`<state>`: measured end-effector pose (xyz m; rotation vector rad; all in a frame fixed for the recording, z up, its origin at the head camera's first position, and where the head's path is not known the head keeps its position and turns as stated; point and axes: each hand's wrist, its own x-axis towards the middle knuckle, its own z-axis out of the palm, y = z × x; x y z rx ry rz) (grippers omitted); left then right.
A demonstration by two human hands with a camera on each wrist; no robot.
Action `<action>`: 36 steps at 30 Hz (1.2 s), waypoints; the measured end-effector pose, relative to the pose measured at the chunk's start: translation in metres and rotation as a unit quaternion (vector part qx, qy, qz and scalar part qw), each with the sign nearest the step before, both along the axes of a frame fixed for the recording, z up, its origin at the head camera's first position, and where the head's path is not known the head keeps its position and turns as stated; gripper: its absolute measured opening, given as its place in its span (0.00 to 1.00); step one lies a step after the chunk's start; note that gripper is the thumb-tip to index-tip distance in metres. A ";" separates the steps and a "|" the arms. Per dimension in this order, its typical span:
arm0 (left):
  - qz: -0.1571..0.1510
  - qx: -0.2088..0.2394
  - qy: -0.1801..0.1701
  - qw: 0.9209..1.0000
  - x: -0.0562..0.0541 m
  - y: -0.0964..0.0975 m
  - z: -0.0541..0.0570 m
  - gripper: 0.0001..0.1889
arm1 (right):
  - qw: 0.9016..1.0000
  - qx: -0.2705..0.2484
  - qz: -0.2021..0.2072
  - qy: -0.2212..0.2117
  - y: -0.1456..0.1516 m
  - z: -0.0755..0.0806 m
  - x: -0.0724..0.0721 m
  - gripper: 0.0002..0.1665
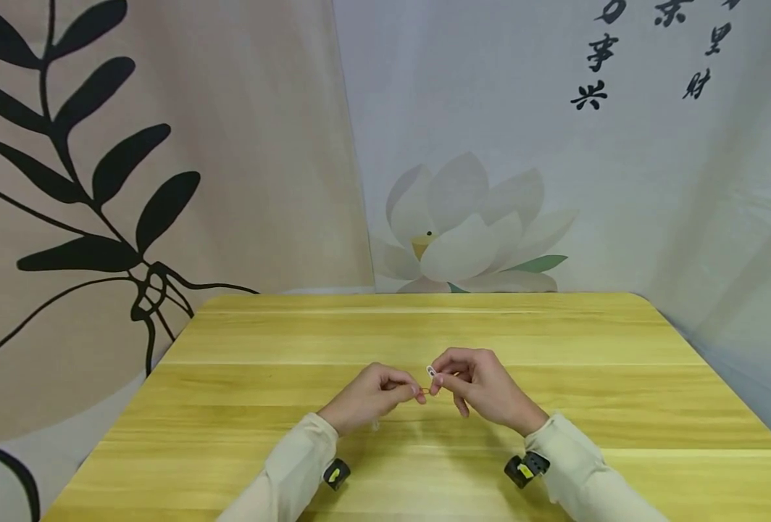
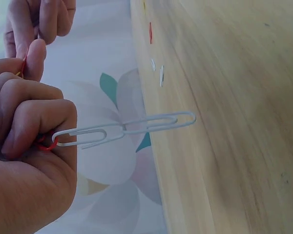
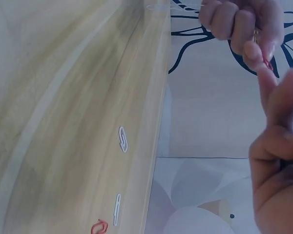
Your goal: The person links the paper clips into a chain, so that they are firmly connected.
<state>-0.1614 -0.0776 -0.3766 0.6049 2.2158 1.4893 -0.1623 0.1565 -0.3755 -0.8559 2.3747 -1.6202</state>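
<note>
Near the frame's lower centre, my left grip [image 1: 377, 395] pinches a red clip [image 1: 425, 391], lying crosswise toward my right grip [image 1: 481, 384], which pinches a white clip [image 1: 431, 371].

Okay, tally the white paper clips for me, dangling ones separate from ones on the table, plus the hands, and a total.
Dangling white paper clips: 2
White paper clips lying on the table: 2
Hands, left hand and right hand: 2
Total: 6
</note>
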 end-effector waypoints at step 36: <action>-0.004 0.060 0.009 0.998 -0.002 0.000 0.009 0.13 | 0.978 0.061 0.015 0.197 -0.009 0.004 0.004 0.07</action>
